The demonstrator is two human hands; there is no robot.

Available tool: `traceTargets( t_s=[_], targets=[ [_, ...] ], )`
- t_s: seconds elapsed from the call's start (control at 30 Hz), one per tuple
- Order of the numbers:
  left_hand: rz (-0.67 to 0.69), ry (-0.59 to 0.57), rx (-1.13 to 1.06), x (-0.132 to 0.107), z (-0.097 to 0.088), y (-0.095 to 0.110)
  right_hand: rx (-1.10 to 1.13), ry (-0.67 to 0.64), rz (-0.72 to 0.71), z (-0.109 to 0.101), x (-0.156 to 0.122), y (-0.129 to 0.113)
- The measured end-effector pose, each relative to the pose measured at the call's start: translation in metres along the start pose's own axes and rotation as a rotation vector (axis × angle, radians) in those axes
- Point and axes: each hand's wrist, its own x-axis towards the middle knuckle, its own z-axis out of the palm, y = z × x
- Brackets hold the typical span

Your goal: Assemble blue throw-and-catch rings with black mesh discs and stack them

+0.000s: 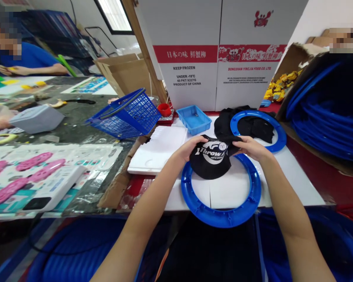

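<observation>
A piece of black fabric (pixel 211 166) with a white printed logo hangs between my two hands. My left hand (pixel 193 147) pinches its upper left edge. Its bunched upper right edge is gripped by my right hand (pixel 251 146). Below the fabric, a blue plastic ring (pixel 223 216) lies on the white work surface, its ribbed side up and its near rim reaching past the table's front edge. The fabric covers part of the ring's far left side. Behind my right hand, a second blue ring (pixel 280 135) rests partly over a heap of black fabric (pixel 223 122).
A light blue tray (pixel 195 124), a white foam block (pixel 153 158) and a blue basket (pixel 126 115) stand to the left. A white carton (pixel 191 92) rises behind. At right, a cardboard box holds many blue rings (pixel 320 121). Another person (pixel 37 58) sits at far left.
</observation>
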Motion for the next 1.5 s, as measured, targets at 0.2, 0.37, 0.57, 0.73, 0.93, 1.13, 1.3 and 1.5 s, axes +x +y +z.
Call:
traceTargets(
  t_s=[0.2, 0.37, 0.57, 0.73, 0.93, 1.13, 1.3, 1.5],
  targets=[
    [0.026, -0.360, 0.088, -0.027, 0.001, 0.000, 0.030, -0.171, 0.118, -0.026, -0.028, -0.013],
    [-0.121, -0.643, 0.521, -0.032, -0.002, 0.005, -0.240, -0.414, 0.293, -0.017, -0.032, -0.021],
    [0.096, -0.160, 1.186, -0.021, -0.004, -0.002, -0.476, -0.273, 0.275, -0.007, -0.017, -0.020],
    [0.547, 0.048, 1.562, -0.028, 0.028, -0.011, -0.569, 0.044, 0.021, -0.014, -0.011, -0.012],
    [0.574, -0.596, 1.531, -0.027, 0.048, -0.046, -0.889, 0.097, -0.114, -0.022, 0.007, 0.014],
    [0.312, -0.642, 1.554, -0.027, 0.050, -0.066, -1.096, 0.092, -0.062, -0.015, 0.010, 0.016],
    [0.246, -0.625, 1.585, -0.029, 0.054, -0.064, -1.184, 0.127, 0.064, -0.014, 0.002, 0.012],
    [0.215, -0.611, 1.615, -0.029, 0.054, -0.065, -1.177, 0.185, 0.196, -0.014, -0.014, 0.008]
  ],
)
